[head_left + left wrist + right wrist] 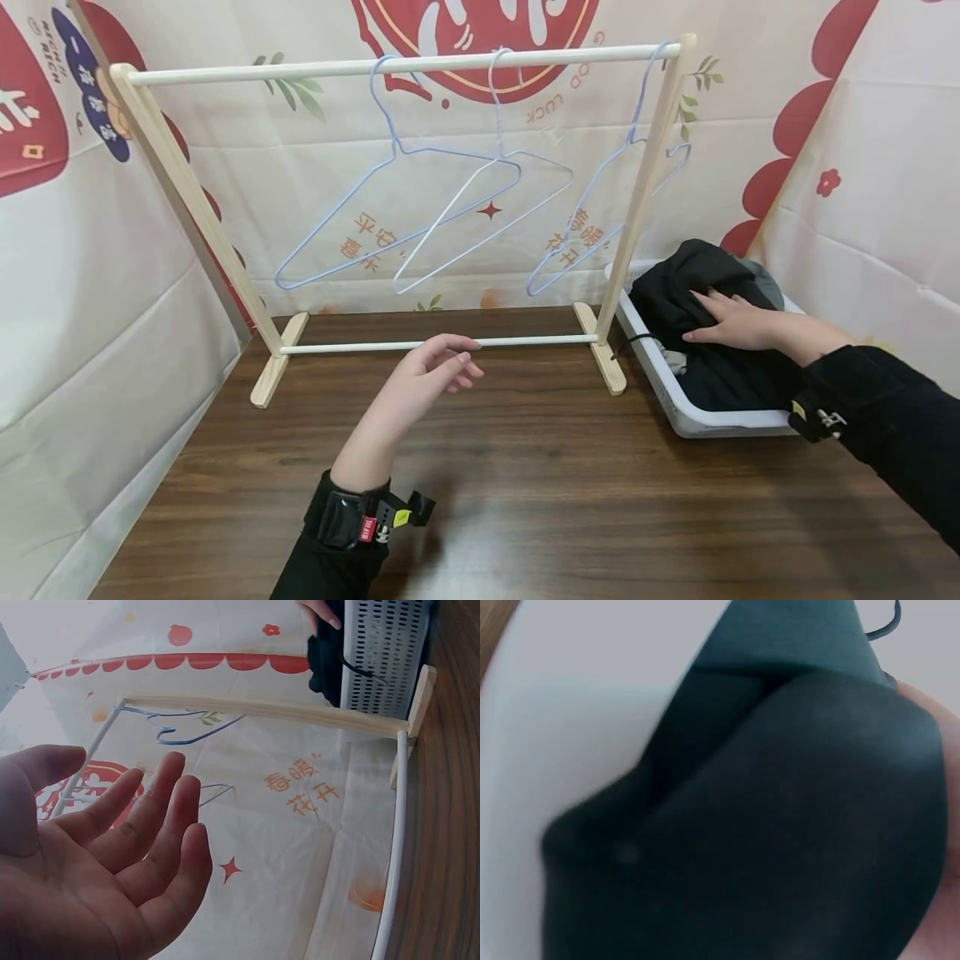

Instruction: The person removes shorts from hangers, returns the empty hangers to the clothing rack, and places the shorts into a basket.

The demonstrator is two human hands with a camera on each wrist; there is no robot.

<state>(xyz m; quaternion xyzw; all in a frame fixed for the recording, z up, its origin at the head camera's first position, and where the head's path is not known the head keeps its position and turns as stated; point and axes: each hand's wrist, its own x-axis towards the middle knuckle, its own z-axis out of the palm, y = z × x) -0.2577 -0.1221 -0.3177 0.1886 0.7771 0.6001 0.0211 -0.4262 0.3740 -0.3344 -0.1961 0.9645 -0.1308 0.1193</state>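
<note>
In the head view my right hand [738,323] rests on black clothing [697,267] piled in a white basket [677,410], its fingers spread over the cloth. Dark fabric [780,817] fills most of the right wrist view, and only an edge of the hand shows there. Before the rack's lower bar my left hand [423,379] hovers with nothing in it; the left wrist view shows its fingers [142,825] loosely bent. Blue wire hangers [333,210] and a whitish one [442,218] hang from the wooden rack's top bar [315,70].
The rack stands on wooden feet [279,360] on a brown table [525,492]. Its right foot [602,354] is close to the basket. A dark cord [633,340] hangs over the basket's left edge. A printed cloth backdrop [247,167] rises behind.
</note>
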